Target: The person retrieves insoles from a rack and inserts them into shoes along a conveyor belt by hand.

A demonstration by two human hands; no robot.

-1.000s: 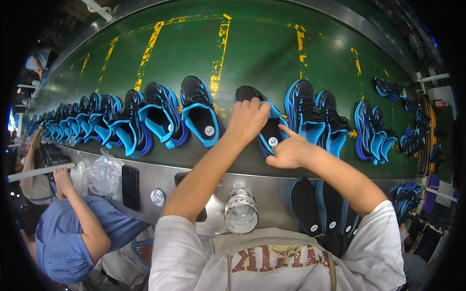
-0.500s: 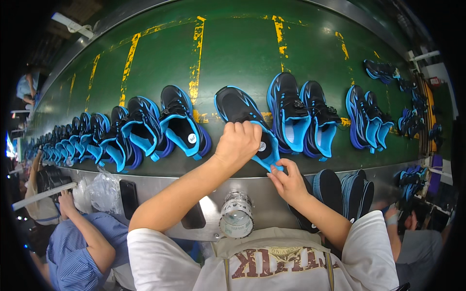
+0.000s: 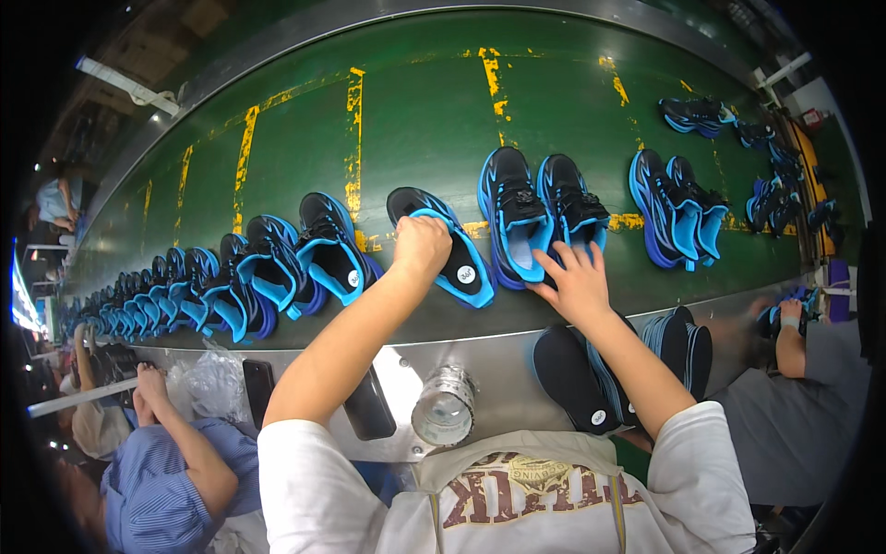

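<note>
A black sneaker [image 3: 459,258] with bright blue trim lies on the green belt, toe pointing away from me. My left hand [image 3: 423,247] is closed over its lacing and tongue; the grip itself is partly hidden. Inside the shoe shows a dark insole with a round white sticker. My right hand [image 3: 577,282] is spread, its fingertips at the heel openings of the neighbouring pair, a left sneaker [image 3: 509,189] and a right sneaker [image 3: 565,189]. I cannot tell whether the fingers touch them. Pale insides show in that pair.
Rows of matching sneakers [image 3: 318,226] run left; another pair [image 3: 660,198] stands right. Along the metal ledge [image 3: 498,369] are stacked black insoles [image 3: 565,379], a clear cup [image 3: 445,406], a phone [image 3: 371,406] and plastic wrap [image 3: 214,374]. Co-workers sit on both sides.
My right hand has left the heel of the held sneaker and moved right to the neighbouring pair, its fingers spreading. My left hand stays on the sneaker. Shoes right of it appear further left.
</note>
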